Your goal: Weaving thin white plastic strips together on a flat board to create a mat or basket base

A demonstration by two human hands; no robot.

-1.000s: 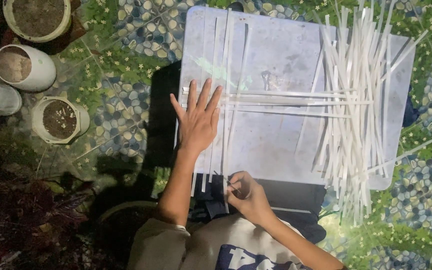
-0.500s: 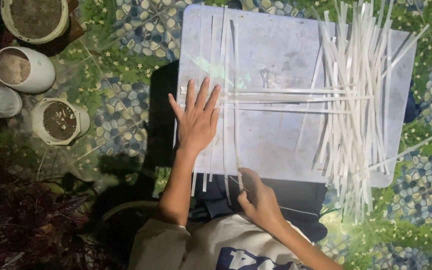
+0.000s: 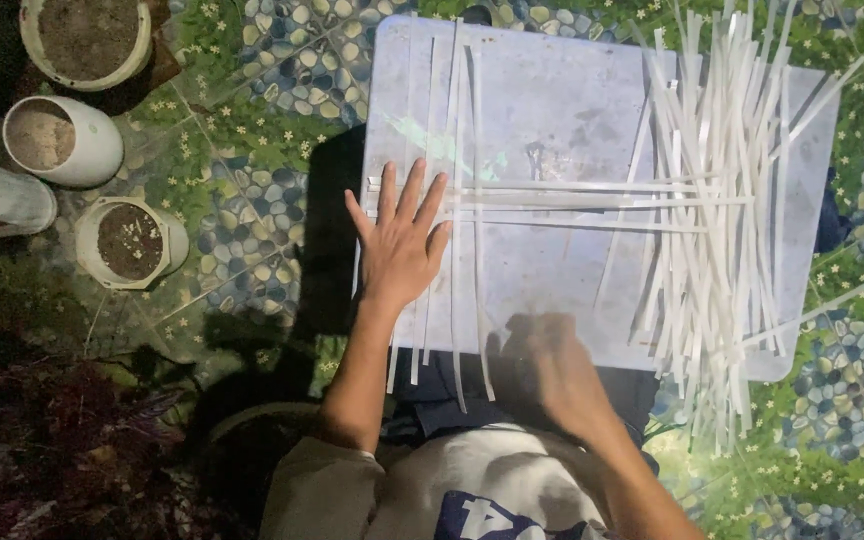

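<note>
From the head camera we see our left hand (image 3: 402, 240) pressed flat, fingers spread wide, on thin white strips (image 3: 457, 215) laid lengthwise and crosswise over a pale grey board (image 3: 552, 110). The strips are long, narrow and flat, some overhanging the board's near edge. Our right hand (image 3: 550, 370) is blurred at that near edge; we cannot tell how far its fingers are curled or whether it grips anything. A loose heap of strips (image 3: 727, 220) lies on the board's right side. Soil-filled pots (image 3: 132, 240) stand left.

No packages, labels, signs or screens appear anywhere in this view.
</note>
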